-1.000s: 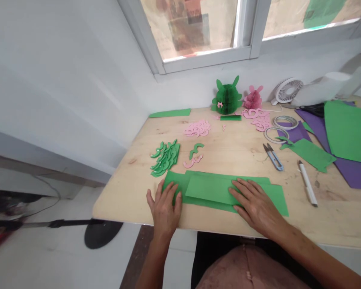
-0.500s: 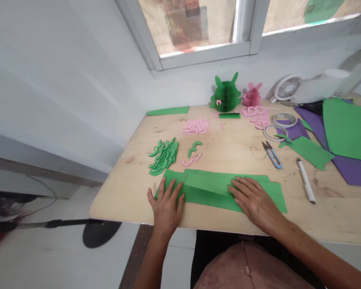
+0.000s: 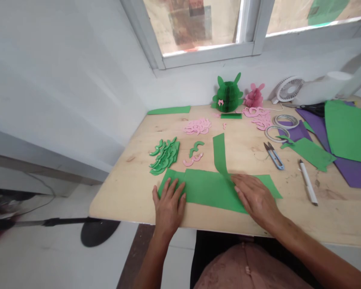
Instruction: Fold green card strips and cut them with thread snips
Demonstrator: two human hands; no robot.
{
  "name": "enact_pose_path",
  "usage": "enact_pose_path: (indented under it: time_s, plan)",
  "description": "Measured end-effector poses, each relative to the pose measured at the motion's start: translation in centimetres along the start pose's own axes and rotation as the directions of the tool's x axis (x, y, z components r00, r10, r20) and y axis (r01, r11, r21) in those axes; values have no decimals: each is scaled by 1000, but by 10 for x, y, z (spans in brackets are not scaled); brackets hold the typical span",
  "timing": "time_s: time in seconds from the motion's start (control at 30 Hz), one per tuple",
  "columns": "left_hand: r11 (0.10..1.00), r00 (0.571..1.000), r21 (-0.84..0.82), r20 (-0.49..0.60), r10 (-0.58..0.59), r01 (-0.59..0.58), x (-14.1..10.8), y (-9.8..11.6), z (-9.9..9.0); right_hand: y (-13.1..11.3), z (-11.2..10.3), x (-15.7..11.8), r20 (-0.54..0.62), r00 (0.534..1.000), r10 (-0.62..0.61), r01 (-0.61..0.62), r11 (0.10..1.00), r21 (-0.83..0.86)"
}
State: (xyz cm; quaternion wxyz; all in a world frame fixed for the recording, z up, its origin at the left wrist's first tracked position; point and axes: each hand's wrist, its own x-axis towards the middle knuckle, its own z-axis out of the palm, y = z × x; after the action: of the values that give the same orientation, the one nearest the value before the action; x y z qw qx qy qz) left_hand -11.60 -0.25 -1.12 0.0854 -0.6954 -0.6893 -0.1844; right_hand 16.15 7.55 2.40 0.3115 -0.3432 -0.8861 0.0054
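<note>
Fingers spread, my left hand (image 3: 170,205) lies flat on the left end of long green paper sheets (image 3: 207,186) at the table's front edge. A narrow green paper strip (image 3: 219,152) points away from me, its near end bent at my right hand (image 3: 254,196). The fingers of that hand are pressed together on the strip over the right part of the sheets; its thumb is mostly hidden. Beyond the sheets lie a pile of green scalloped cutouts (image 3: 165,157), a single green wavy piece (image 3: 196,148) and a pink wavy piece (image 3: 193,159).
Pink cutouts (image 3: 197,126) lie mid-table. Blue thread snips (image 3: 274,155), a white marker (image 3: 308,183), tape rolls (image 3: 285,121) and green card (image 3: 349,130) occupy the right. A green paper figure (image 3: 228,96), a pink one (image 3: 254,96) and a small fan (image 3: 289,89) line the wall.
The green strip, earlier lying lengthwise across the sheets, now sticks out toward the window from my right hand. My left hand stays on the left end.
</note>
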Motion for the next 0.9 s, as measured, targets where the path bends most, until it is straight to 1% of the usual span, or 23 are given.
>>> enact_pose_path:
  time_s: [0.13, 0.23, 0.37, 0.5, 0.6, 0.7, 0.77, 0.83, 0.9]
  plan:
    - [998, 1000, -65, -21, -3, 2, 0, -2, 1, -23, 14, 12, 26, 998, -52, 51, 999, 16]
    - [981, 999, -193, -14, -39, 35, -2, -4, -1, -38, 27, 21, 67, 996, -64, 63, 998, 16]
    - [906, 988, -395, 39, -149, 152, -5, -7, -4, -52, 46, 29, 121, 989, -86, 84, 996, 18]
    - [818, 965, -515, 98, -242, 257, -7, -10, -5, -64, 59, 33, 175, 972, -157, 154, 988, 30]
    - [782, 948, -546, 87, -305, 301, -5, -10, -3, -71, 62, 35, 213, 955, -206, 206, 978, 24]
    - [778, 939, -540, 75, -335, 320, -2, -7, -3, -75, 63, 37, 248, 941, -230, 231, 973, 26]
    - [772, 930, -534, 86, -356, 345, 0, -5, -4, -77, 63, 37, 259, 937, -235, 234, 972, 34]
    - [747, 903, -526, 108, -416, 407, 0, -3, -6, -78, 64, 35, 257, 937, -235, 227, 972, 62]
    - [701, 861, -525, 141, -488, 483, 0, -2, -7, -76, 64, 33, 248, 944, -217, 197, 975, 106]
